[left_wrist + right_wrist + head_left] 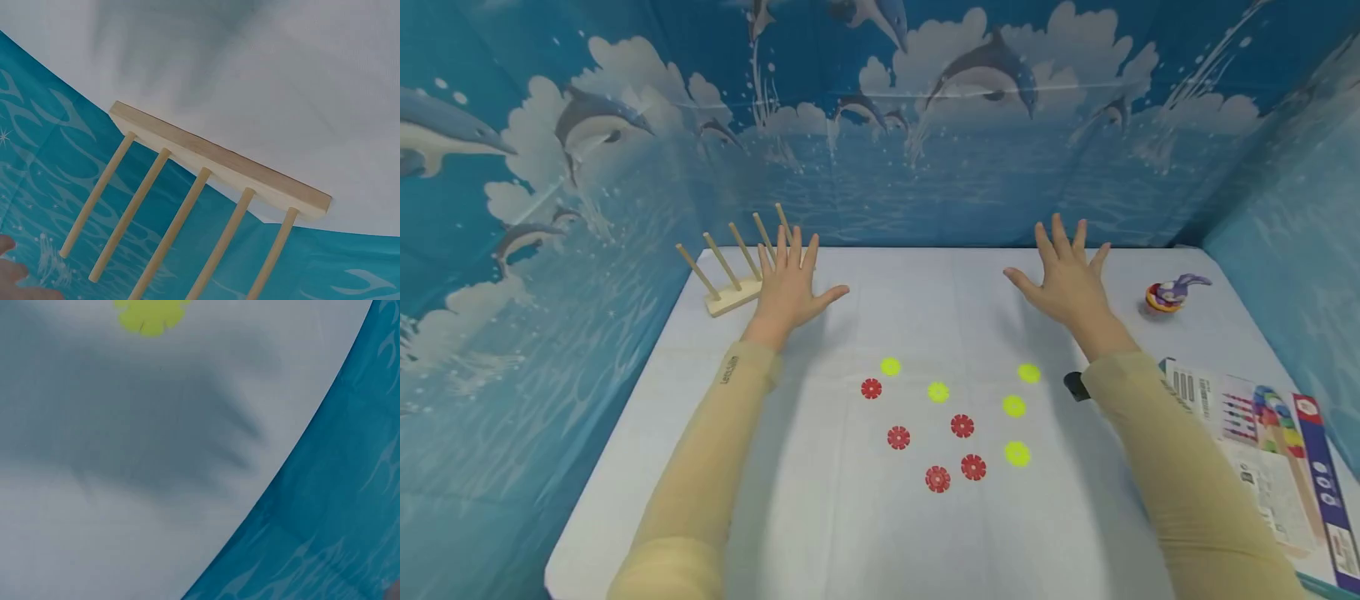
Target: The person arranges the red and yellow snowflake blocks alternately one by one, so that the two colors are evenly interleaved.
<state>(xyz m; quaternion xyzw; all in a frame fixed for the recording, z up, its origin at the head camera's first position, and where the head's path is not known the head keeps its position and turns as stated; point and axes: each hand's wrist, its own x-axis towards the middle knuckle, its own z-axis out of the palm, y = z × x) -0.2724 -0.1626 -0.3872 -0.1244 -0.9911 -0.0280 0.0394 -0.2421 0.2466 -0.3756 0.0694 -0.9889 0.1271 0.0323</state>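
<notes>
Both hands are seen held out over the table (910, 308), palms down, fingers spread. The left hand (786, 292) is fully released, its thumb pointed inward and its fingers stretched toward the backdrop (850, 192). Right beside it, at the far left of the table, the rack (733, 297) is placed, partly covered by that hand in the head view. From the left wrist, five pegs (170, 236) are counted along the base, and a gap is seen between them and the blurred fingers (12, 275) at the corner.

Across to the right hand (1070, 287): released as well, fingers fanned out, its thumb turned inward. Below it a broad shadow (144, 425) is cast on the table, with part of one yellow disc caught at the top of the right wrist view.

Between the forearms the discs are scattered: five yellow discs (938, 392), three of them lined up loosely toward the right sleeve (1187, 467), and five red discs (962, 426), mostly lower and to the left. Over on the right a purple toy (1168, 292) is stood near the far corner, a box (1277, 483) is laid nearer, partly hidden by the sleeve, and a small black object (1077, 386) is glimpsed at the cuff.
</notes>
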